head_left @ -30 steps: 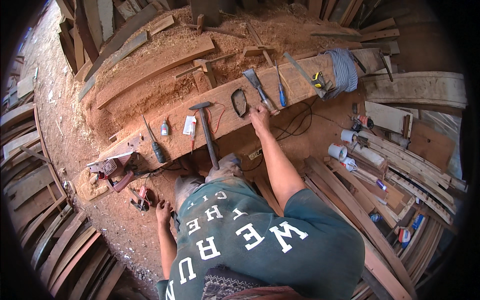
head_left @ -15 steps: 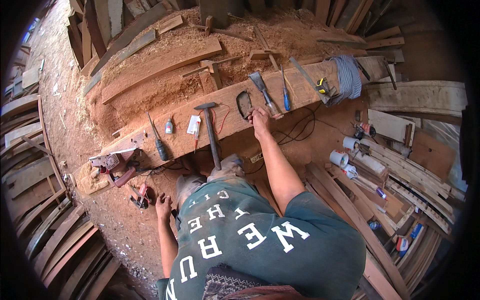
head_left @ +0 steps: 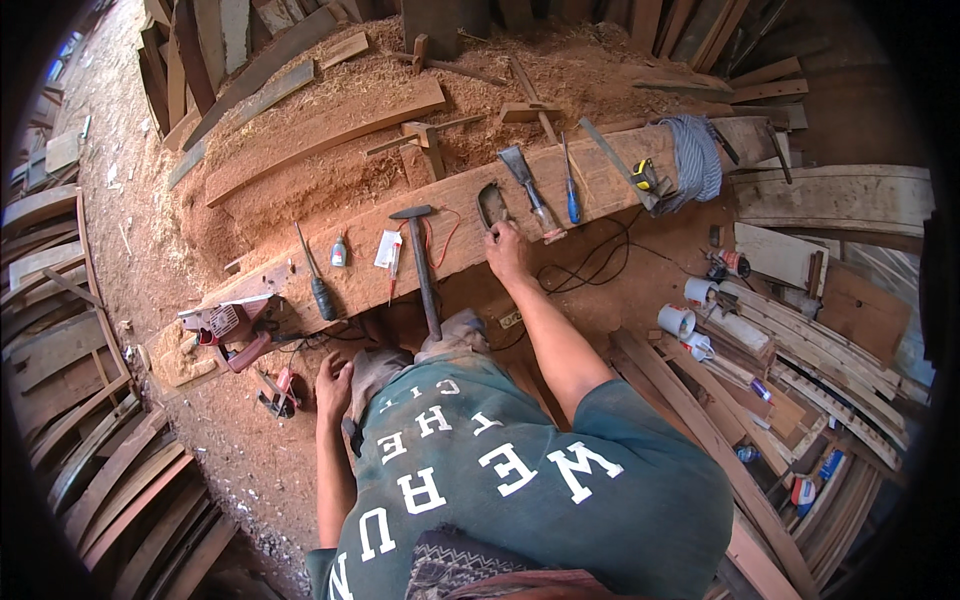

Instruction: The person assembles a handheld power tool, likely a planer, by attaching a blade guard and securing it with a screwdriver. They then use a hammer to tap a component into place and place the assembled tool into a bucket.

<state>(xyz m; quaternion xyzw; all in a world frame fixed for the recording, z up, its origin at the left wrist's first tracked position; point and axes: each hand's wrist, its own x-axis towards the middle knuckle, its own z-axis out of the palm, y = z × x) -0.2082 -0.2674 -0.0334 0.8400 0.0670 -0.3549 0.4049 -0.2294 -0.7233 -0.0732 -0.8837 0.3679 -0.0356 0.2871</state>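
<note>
Shifted leftward: our right hand [head_left: 509, 250], at dark, thin-rimmed oval loop [head_left: 482, 205] on bench [head_left: 358, 283]; whether grip closed, we cannot tell; left hand [head_left: 333, 387]: loosely parted.

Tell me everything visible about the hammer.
The hammer has a dark, metal-looking head, narrowing leftward and blunter on the right, and a long, straight, dark grey handle of unclear material. It lies on the wooden plank, head away from the person, handle reaching past the near edge. Whether its end touches the trousers is unclear. The left hand and right hand are clear of it.
</note>
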